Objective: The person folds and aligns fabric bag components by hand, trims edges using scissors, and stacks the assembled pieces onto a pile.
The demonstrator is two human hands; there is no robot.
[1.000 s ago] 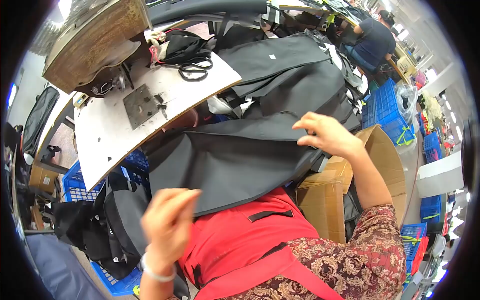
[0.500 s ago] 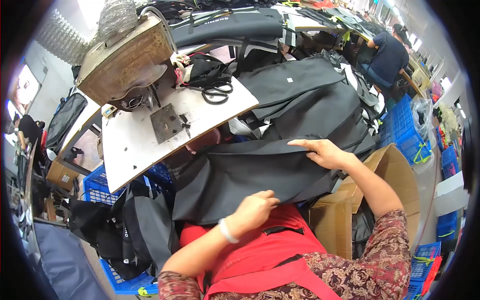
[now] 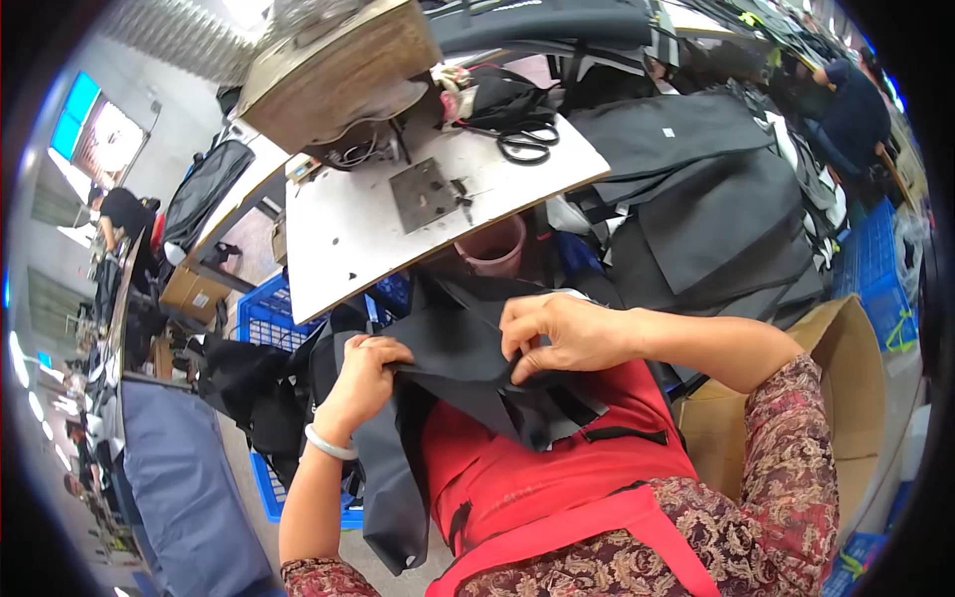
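A black fabric piece [image 3: 448, 343] hangs folded over my lap, with one long flap falling on the left. My left hand [image 3: 366, 380] is closed on its left part, fingers curled over the edge. The fingers and thumb of my right hand [image 3: 562, 336] pinch the same piece at its right end, where the cloth is bunched. Under it lies a red apron [image 3: 557, 478]. Just beyond the hands stands a white-topped table [image 3: 373, 264] with a machine, a dark metal plate [image 3: 423, 194] and black-handled scissors [image 3: 527, 144].
More black fabric pieces [image 3: 726, 209] are stacked at the right. A cardboard box [image 3: 846, 398] stands by my right elbow. Blue crates [image 3: 264, 318] and dark cloth sit at the left, a pink bucket [image 3: 494, 244] under the table. Another person [image 3: 851, 114] works at the far right.
The fabric was spread flat across my lap; it is now gathered and shifted left. Both hands moved left, and the right hand, formerly with a finger extended, now pinches the cloth. The view turned left.
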